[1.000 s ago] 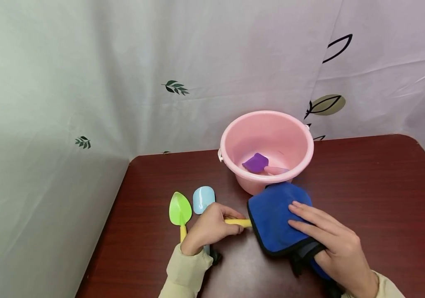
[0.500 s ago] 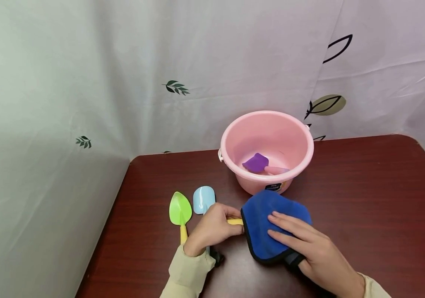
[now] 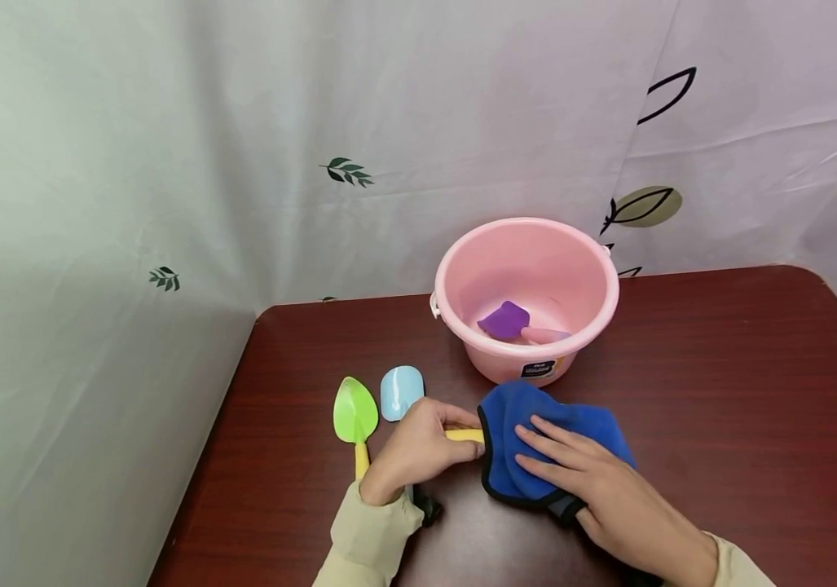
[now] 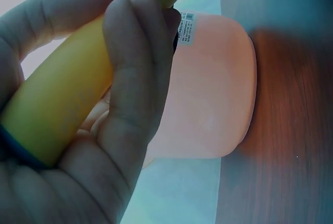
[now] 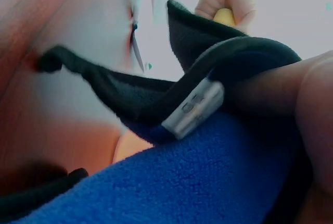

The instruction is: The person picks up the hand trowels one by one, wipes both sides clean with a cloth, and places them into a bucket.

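Observation:
My left hand (image 3: 418, 447) grips a yellow tool handle (image 3: 465, 436), its fingers and thumb wrapped round it in the left wrist view. The working end of this tool is hidden inside a folded blue cloth (image 3: 504, 456) with black edging. Over the cloth lies my right hand (image 3: 619, 501), fingers spread on top and thumb tucked beneath a fold, holding it about the tool. In the right wrist view the cloth shows a grey underside and a white label (image 5: 193, 110).
Just beyond the cloth stands a pink bucket (image 3: 455, 269) holding a small purple shovel (image 3: 504, 320). Left of my left hand lie a green trowel (image 3: 354, 412) with a yellow handle and a light-blue shovel (image 3: 401, 393). A patterned curtain (image 3: 418, 122) hangs behind the brown table (image 3: 741, 391).
The right hand has shifted left with the cloth, which bunches lower and uncovers a label on the bucket. The left hand keeps its grip on the handle and has barely moved.

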Tool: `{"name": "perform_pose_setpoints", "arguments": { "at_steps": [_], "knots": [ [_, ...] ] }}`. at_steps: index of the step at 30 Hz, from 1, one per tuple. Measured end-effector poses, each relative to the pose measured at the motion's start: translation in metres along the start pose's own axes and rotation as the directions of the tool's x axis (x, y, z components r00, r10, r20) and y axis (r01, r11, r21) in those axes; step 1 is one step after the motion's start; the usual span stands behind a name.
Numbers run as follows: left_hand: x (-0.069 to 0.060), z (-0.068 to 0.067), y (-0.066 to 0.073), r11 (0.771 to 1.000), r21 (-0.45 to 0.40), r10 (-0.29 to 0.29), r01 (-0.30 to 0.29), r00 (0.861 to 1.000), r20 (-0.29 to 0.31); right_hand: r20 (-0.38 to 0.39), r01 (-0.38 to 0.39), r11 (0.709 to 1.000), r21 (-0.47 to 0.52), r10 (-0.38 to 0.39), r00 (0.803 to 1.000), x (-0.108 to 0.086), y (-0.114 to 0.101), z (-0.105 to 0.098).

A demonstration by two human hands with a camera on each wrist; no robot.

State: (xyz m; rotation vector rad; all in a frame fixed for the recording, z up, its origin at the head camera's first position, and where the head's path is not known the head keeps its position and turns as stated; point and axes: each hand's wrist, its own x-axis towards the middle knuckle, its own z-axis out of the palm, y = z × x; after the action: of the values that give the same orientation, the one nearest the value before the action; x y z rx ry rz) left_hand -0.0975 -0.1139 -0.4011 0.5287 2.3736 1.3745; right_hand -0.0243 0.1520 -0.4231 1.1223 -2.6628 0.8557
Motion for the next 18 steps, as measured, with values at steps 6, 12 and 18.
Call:
{"name": "perform_pose_setpoints", "arguments": {
  "at_steps": [6, 12, 18],
  "knots": [
    [0.0, -0.002, -0.003, 0.999, -0.036, -0.002, 0.002, 1.0, 0.001, 0.014, -0.008, 0.999, -0.035, 0.009, 1.0, -0.001, 0.003, -0.001],
    [-0.001, -0.004, -0.003, 0.999, -0.031, -0.025, 0.025, 1.0, -0.004, 0.01, -0.016, 0.997, -0.071, 0.016, 1.0, -0.001, 0.006, -0.002],
    [-0.002, -0.006, -0.002, 0.999, -0.02, -0.028, 0.028, 0.999, -0.02, -0.037, 0.018, 0.996, -0.092, -0.021, 0.999, -0.002, 0.011, -0.003]
  ]
}}
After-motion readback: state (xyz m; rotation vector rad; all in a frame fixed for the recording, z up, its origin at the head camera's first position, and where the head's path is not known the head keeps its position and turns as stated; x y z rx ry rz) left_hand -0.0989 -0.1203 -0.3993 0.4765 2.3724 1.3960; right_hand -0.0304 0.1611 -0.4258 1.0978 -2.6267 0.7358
